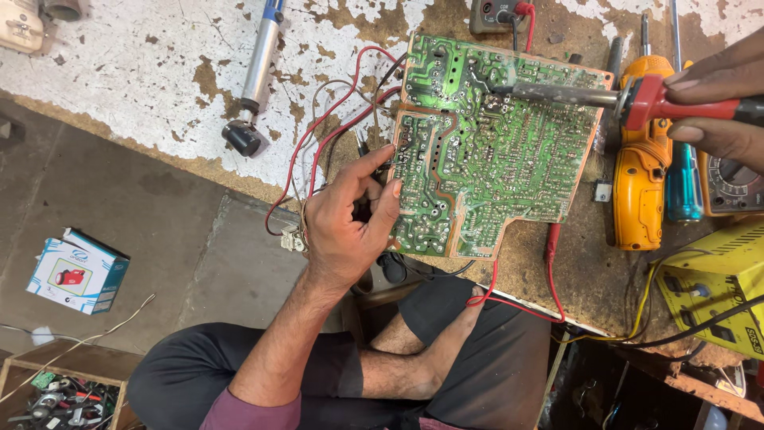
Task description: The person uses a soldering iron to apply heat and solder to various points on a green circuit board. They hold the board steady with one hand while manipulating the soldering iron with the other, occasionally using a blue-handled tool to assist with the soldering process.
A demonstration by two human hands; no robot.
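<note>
Worn, paint-flaked workbench (143, 87) fills the upper half of the frame, with bare floor below it at left. At centre lies a green circuit board (485, 143), solder side up, its copper tracks and joints exposed. The left hand (350, 215) is closed in a pinch at the board's left edge, thumb and forefinger gripping a thin strand, probably solder wire, though it is too fine to tell. The right hand (716, 99), entering at upper right, grasps the red handle of a soldering iron (589, 97); its tip rests on the board's upper middle, where a faint wisp of smoke shows. Red leads (334, 111) loop from the board's left side; more red wire trails off its lower edge over the person's lap.

Hazards, as judged from this arrangement: the hot barrel lies across the board, so a slip could bridge neighbouring joints or lift a track; the loose red leads near the left hand could be scorched; the crossed legs sit directly beneath the bench edge, where a solder drip would land.

Containers: a small white-and-blue carton (78, 271) stands closed on the floor at left, contents unseen; a wooden tray (60, 394) at lower left holds mixed metal parts and tools.
</note>
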